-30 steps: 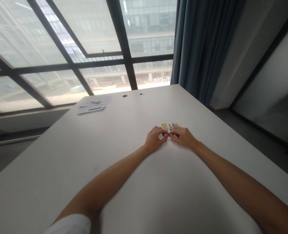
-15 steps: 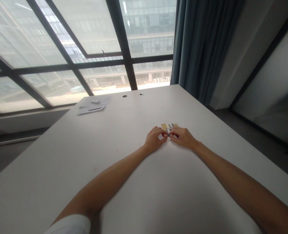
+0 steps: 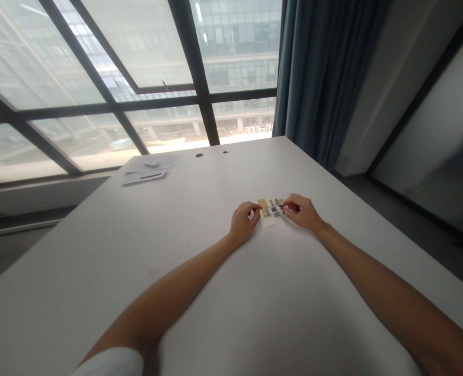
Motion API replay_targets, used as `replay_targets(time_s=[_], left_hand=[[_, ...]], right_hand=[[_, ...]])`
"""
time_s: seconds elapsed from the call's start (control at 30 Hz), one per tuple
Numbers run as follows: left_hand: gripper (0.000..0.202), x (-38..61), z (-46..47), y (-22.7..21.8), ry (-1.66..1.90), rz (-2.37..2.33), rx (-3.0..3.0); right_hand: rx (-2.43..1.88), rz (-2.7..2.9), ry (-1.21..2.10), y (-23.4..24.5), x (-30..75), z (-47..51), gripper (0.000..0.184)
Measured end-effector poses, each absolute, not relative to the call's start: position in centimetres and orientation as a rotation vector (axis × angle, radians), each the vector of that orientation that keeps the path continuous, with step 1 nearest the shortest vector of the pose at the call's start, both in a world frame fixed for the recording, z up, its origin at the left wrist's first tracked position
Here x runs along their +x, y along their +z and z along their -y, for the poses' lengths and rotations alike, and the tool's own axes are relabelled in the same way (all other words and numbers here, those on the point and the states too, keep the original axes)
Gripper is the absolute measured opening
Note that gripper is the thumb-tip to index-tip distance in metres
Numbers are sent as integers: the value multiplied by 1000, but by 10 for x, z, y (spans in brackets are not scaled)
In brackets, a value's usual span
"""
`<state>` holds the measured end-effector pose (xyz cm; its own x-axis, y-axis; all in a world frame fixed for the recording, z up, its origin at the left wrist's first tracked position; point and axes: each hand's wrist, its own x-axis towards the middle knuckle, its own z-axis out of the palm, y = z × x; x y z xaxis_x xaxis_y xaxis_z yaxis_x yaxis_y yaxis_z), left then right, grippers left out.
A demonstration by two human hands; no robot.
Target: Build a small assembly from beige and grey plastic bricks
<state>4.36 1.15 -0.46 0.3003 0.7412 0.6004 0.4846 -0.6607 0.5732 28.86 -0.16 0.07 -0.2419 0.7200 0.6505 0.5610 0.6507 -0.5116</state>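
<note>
The small card lies on the white desk directly between the two grips. Its left edge sits in the grip of the left hand and its right edge in the grip of the right hand. The left grip is narrow: thumb and forefinger close on the card's left edge, and the other fingers curl in toward the palm. The right grip is narrow too, with the fingertips pinched on the card's right edge. A small dark spot shows just at those tips; what it is cannot be told. Both wrists sit low on the desk, and the forearms run back from the grips toward the camera.

The card is pale. It has a row of mustard-yellow squares along its far edge, small grey and dark squares in its middle, and a plain whitish strip on the edge nearer the person. Any print on it is too small to read.

Well apart from the left grip, farther off and to its left, a few papers lie near the window. Beyond the right grip hangs a blue curtain
</note>
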Motion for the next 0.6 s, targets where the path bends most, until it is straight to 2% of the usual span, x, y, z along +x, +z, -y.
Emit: replay_targets(time_s=[0.4,0.6], left_hand=[[18,44,-12,-6,1310,-1146,2279],[18,44,-12,-5,1296,-1129,2289]], right_hand=[[-1298,2204,425,6,317,-6,11],[-1381,2281,430,11,317,-4,11]])
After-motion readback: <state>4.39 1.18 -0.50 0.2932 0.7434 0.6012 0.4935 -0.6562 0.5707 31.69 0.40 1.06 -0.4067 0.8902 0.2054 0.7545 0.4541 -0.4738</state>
